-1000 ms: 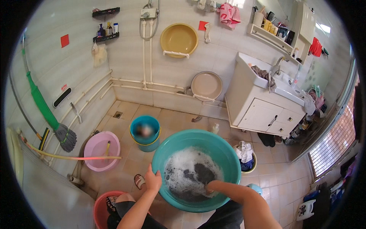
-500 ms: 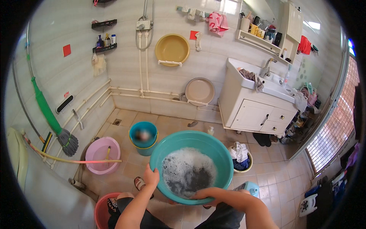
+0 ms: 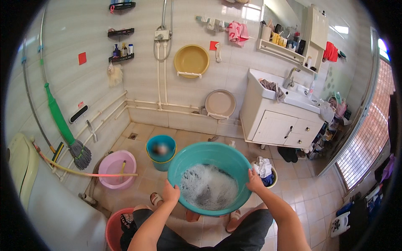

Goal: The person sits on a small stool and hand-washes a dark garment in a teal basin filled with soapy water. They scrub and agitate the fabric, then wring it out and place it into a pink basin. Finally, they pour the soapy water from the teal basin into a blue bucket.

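A large teal basin [image 3: 215, 154] is in front of me, between my knees, with foamy grey water [image 3: 209, 186] in its bottom. White suds cover much of the water; whether anything lies under them I cannot make out. My left hand [image 3: 171, 193] grips the basin's rim on the near left side, fingers wrapped round it. On the right side, my right hand [image 3: 253, 181] is closed over the rim, thumb inward. What the basin rests on, if anything, is hidden beneath it.
A blue bucket [image 3: 155, 166], a pink basin [image 3: 109, 184] with a hose [image 3: 83, 171] across it, and a red tub [image 3: 112, 239] stand to the left. Close by on the right is a laundry bucket [image 3: 274, 179]. Behind it hangs a white sink cabinet [image 3: 268, 125].
My right hand has moved from inside the near edge to the right rim. The suds have spread and shifted in the basin. My left hand keeps its hold on the rim.
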### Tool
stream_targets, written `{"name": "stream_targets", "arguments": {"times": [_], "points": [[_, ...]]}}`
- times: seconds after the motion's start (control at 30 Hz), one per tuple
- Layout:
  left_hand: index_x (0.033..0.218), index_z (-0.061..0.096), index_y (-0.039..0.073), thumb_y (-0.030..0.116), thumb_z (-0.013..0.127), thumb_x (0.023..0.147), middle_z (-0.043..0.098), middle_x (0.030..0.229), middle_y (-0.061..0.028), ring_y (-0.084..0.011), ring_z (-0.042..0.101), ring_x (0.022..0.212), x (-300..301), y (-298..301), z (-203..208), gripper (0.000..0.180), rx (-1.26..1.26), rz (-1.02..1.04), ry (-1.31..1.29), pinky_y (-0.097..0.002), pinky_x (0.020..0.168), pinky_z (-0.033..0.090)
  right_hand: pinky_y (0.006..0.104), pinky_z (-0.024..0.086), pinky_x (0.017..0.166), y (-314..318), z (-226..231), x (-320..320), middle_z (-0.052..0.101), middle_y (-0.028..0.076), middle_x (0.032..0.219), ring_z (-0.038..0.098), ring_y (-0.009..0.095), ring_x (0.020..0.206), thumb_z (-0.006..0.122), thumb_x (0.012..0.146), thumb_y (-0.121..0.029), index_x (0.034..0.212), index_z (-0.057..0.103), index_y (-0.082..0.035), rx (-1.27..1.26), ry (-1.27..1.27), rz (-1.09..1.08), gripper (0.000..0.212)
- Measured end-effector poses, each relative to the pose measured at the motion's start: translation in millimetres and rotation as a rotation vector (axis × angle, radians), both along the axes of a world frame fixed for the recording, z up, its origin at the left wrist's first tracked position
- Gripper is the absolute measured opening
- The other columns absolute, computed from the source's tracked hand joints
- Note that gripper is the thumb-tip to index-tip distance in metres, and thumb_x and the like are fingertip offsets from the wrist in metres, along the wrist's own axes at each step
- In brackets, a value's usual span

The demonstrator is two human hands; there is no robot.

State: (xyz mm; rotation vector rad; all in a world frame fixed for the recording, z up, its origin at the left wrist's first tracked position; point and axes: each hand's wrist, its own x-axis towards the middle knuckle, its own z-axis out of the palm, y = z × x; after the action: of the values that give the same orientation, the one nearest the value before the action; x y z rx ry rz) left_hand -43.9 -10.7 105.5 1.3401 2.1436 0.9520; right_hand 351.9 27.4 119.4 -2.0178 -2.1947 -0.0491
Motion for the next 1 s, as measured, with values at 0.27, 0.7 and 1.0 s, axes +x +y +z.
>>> {"name": "stream_targets", "arguments": {"times": [0.27, 0.7, 1.0], "points": [[0.116, 0.036, -0.003, 0.018, 0.053, 0.079, 0.057, 0.093, -0.0229, -0.0386, 0.056, 0.083, 2.3, -2.6, 7.1, 0.046, -0.038, 0.016, 0.052, -0.0472, 0.069, 0.045, 0.0391, 0.044, 0.085, 34.5, 10.5, -8.7, 0.031, 0.022, 0.131, 0.052, 0.036, 0.103, 0.059, 0.069, -0.011, 0.136, 0.002, 0.0, -0.285, 0.097, -0.266, 0.088], [0.115, 0.035, -0.004, 0.017, 0.054, 0.078, 0.055, 0.095, -0.0244, -0.0382, 0.056, 0.085, -5.7, 1.7, 2.6, 0.047, 0.0, -0.062, -0.034, -0.0462, 0.071, 0.045, 0.0393, 0.043, 0.084, 56.5, 1.0, 0.6, 0.055, 0.022, 0.107, 0.054, 0.034, 0.1, 0.06, 0.069, -0.027, 0.114, 0.044, -0.002, -0.18, 0.388, -0.35, 0.053], [0.116, 0.038, 0.0, 0.022, 0.059, 0.074, 0.057, 0.096, -0.0226, -0.0365, 0.056, 0.086, 2.4, 9.0, 10.6, 0.051, -0.02, -0.136, -0.092, -0.0443, 0.074, 0.045, 0.0403, 0.041, 0.087, 69.9, -7.4, 20.9, 0.053, 0.022, 0.111, 0.051, 0.036, 0.104, 0.06, 0.07, -0.027, 0.118, 0.041, -0.001, -0.177, 0.467, -0.339, 0.058]]}}
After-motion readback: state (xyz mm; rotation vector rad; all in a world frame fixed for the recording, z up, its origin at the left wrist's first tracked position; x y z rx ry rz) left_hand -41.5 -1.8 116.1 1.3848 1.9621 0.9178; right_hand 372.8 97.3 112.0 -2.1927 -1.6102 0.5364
